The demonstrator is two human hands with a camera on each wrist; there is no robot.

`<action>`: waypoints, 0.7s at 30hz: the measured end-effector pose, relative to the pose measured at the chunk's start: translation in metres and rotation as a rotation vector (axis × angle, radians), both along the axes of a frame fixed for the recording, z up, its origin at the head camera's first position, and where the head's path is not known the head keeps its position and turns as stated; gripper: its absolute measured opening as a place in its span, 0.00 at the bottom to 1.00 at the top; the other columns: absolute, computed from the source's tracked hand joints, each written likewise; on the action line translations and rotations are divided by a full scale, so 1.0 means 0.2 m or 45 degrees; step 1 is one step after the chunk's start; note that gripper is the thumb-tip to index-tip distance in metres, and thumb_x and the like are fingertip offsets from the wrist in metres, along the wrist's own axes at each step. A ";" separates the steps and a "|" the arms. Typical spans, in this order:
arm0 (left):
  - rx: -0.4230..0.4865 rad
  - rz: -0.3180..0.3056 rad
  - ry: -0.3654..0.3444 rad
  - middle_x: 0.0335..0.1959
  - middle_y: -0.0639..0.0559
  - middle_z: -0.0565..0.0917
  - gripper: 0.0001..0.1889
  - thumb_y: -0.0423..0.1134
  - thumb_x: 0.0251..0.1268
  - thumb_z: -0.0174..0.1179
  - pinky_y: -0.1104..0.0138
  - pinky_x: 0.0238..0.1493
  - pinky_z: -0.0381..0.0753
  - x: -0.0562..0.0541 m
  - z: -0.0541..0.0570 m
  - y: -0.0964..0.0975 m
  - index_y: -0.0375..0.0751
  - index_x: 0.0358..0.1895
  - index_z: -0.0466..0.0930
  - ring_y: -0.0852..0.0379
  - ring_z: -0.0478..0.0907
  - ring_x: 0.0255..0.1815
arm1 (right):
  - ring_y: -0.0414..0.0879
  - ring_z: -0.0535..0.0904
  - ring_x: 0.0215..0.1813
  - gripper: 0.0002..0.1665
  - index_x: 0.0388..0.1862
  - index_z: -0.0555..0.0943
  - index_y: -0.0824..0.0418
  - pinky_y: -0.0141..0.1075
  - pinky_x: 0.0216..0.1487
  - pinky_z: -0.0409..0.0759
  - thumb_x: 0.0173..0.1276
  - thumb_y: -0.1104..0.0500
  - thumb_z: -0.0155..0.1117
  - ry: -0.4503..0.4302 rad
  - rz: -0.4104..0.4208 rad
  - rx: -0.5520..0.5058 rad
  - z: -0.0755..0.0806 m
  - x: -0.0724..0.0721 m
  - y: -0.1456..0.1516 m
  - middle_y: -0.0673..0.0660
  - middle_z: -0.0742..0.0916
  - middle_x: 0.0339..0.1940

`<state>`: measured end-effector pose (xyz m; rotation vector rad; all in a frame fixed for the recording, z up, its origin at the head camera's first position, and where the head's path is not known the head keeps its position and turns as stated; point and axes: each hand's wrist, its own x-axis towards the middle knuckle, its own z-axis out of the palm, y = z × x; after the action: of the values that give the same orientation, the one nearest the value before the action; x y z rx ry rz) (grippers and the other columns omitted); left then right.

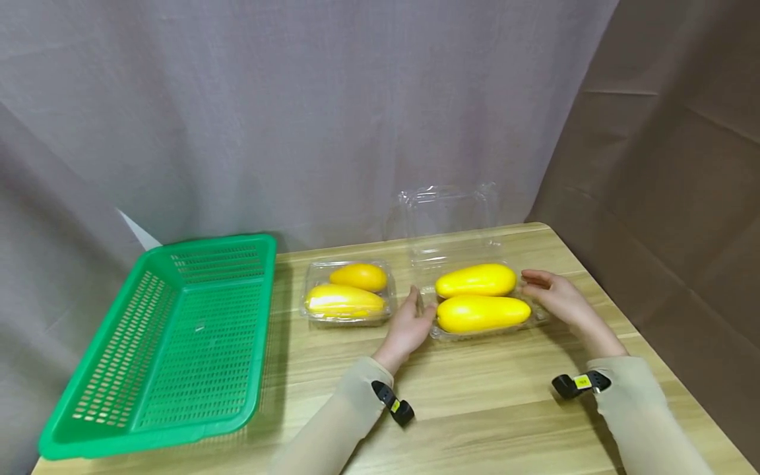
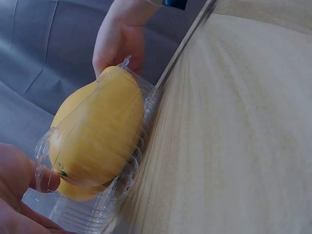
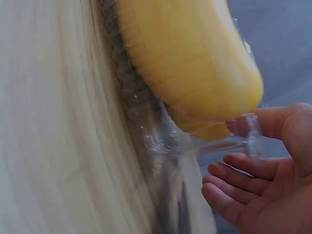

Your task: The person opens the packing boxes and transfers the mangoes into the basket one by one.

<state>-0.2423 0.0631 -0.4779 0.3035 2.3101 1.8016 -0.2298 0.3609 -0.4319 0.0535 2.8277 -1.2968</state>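
Observation:
Two long yellow fruits, one at the front (image 1: 483,313) and one behind it (image 1: 476,280), lie side by side in a clear plastic clamshell container (image 1: 454,335). Its transparent lid (image 1: 451,221) stands raised at the back. My left hand (image 1: 410,324) holds the container's left end, thumb at the rim beside the front fruit's stem tip (image 2: 62,171). At the opposite end, my right hand (image 1: 556,298) grips the wall; in the right wrist view its thumb (image 3: 273,122) shows at the rim, with the other fingers (image 3: 239,180) below, outside the plastic.
A closed clear clamshell (image 1: 315,316) holding two more yellow fruits (image 1: 358,277) stands left of my left hand. Farther left is a large green plastic basket (image 1: 258,369). Grey cloth (image 1: 297,119) hangs behind the wooden table (image 1: 475,409), and brown cloth (image 1: 683,198) hangs at the right.

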 end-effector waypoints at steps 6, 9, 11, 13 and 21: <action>-0.014 0.014 0.015 0.77 0.37 0.60 0.36 0.45 0.77 0.53 0.52 0.76 0.57 0.00 0.00 0.01 0.30 0.79 0.50 0.45 0.57 0.77 | 0.70 0.68 0.69 0.39 0.75 0.55 0.80 0.43 0.60 0.77 0.80 0.54 0.52 -0.085 0.064 -0.086 -0.07 -0.04 0.00 0.79 0.68 0.71; -0.014 0.013 0.018 0.77 0.37 0.60 0.36 0.45 0.78 0.53 0.53 0.76 0.58 0.01 0.00 0.01 0.30 0.79 0.50 0.45 0.57 0.78 | 0.72 0.65 0.71 0.38 0.75 0.54 0.80 0.56 0.66 0.72 0.82 0.55 0.49 -0.119 0.064 -0.126 -0.09 -0.05 -0.01 0.80 0.66 0.72; -0.012 0.015 0.020 0.77 0.37 0.60 0.36 0.45 0.78 0.53 0.54 0.76 0.58 0.01 0.01 0.01 0.30 0.79 0.50 0.46 0.57 0.78 | 0.72 0.63 0.72 0.37 0.76 0.54 0.80 0.60 0.68 0.68 0.82 0.54 0.48 -0.122 0.051 -0.143 -0.10 -0.05 -0.02 0.80 0.65 0.73; -0.011 0.018 0.021 0.77 0.37 0.60 0.36 0.45 0.78 0.53 0.54 0.76 0.58 0.01 0.01 0.01 0.30 0.79 0.50 0.46 0.57 0.78 | 0.72 0.64 0.71 0.37 0.76 0.55 0.79 0.58 0.67 0.69 0.82 0.54 0.48 -0.120 0.039 -0.159 -0.11 -0.05 -0.02 0.79 0.66 0.72; 0.016 0.024 -0.001 0.78 0.37 0.59 0.36 0.44 0.78 0.53 0.53 0.76 0.57 0.00 0.00 0.00 0.31 0.79 0.50 0.45 0.56 0.78 | 0.64 0.69 0.69 0.36 0.77 0.54 0.76 0.25 0.49 0.77 0.82 0.55 0.47 -0.135 0.001 -0.239 -0.14 -0.06 -0.04 0.77 0.68 0.72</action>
<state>-0.2415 0.0640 -0.4779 0.2844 2.3093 1.8255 -0.2423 0.3535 -0.4595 0.1122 2.6064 -1.5051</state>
